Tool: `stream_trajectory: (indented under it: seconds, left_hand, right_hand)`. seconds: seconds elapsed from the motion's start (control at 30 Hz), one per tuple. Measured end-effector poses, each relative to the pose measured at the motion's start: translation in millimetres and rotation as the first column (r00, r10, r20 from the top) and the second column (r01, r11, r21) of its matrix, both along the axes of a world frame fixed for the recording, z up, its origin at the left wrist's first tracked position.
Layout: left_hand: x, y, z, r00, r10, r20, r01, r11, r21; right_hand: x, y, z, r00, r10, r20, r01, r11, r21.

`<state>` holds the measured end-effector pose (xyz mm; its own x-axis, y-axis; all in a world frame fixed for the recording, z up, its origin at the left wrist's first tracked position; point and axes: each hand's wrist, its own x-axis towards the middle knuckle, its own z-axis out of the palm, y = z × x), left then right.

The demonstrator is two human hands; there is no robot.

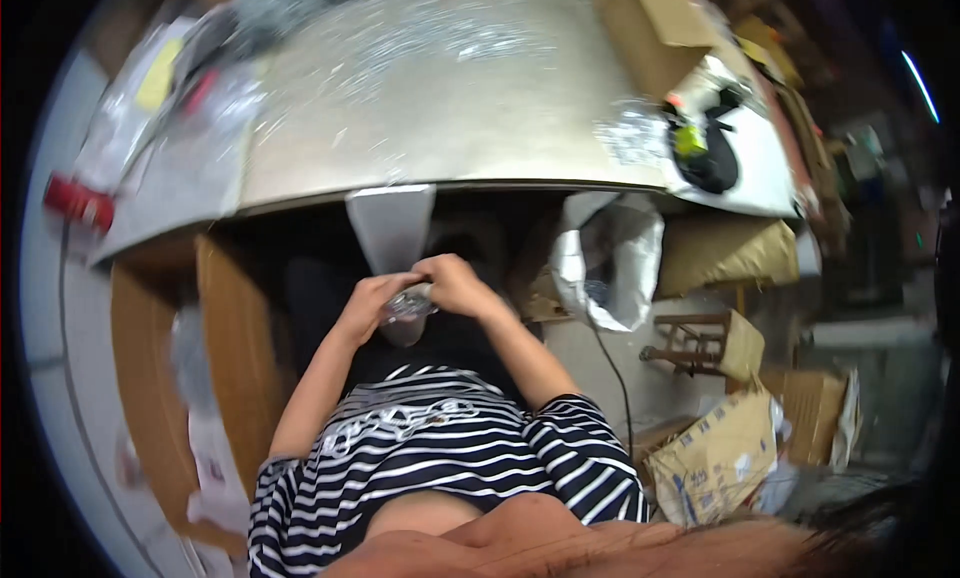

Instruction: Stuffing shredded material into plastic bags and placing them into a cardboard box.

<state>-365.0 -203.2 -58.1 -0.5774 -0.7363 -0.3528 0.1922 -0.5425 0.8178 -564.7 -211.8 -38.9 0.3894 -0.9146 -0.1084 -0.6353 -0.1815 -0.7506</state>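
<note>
Close to my lap, below the table's near edge, my left hand (370, 306) and my right hand (456, 286) meet with fingers bent inward and fingertips nearly touching. Between them hangs a small clear plastic bag (408, 306), shiny and crumpled, its upper part pinched by both hands. A rounded greyish shape shows at the bag's lower end; I cannot make out what it is. Just beyond my fingers a whitish translucent panel (390, 223) hangs down from the table edge.
Clear plastic packets (450, 40) lie on the table (350, 143). An open white sack (612, 268) stands under its right side, a dark cable beside it. Cardboard boxes (235, 348) are at my left, a wooden stool (700, 345) and brown parcel (715, 463) at my right.
</note>
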Motion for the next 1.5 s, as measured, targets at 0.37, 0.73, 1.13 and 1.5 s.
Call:
stream_trajectory:
  seconds: [0.37, 0.73, 1.13, 1.5]
  left_hand:
    - [21, -25, 0, 0.973, 0.082, -0.217, -0.073, 0.996, 0.049]
    - [52, -49, 36, 0.844, 0.534, 0.051, -0.469, 0.781, -0.412]
    - [119, -225, 78, 0.036, 0.621, 0.783, 0.375, 0.718, -0.587]
    - [99, -122, 29, 0.526, 0.846, 0.087, 0.2, -0.024, -0.979]
  right_hand:
    - [-257, -118, 58, 0.571, -0.8, 0.183, 0.685, 0.341, -0.644]
    - [-197, -154, 71, 0.739, -0.673, 0.027, 0.356, 0.357, -0.864]
    - [65, -281, 46, 0.918, -0.025, -0.395, -0.293, 0.629, -0.72]
    - [16, -209, 45, 0.972, -0.016, -0.235, -0.105, 0.862, -0.495]
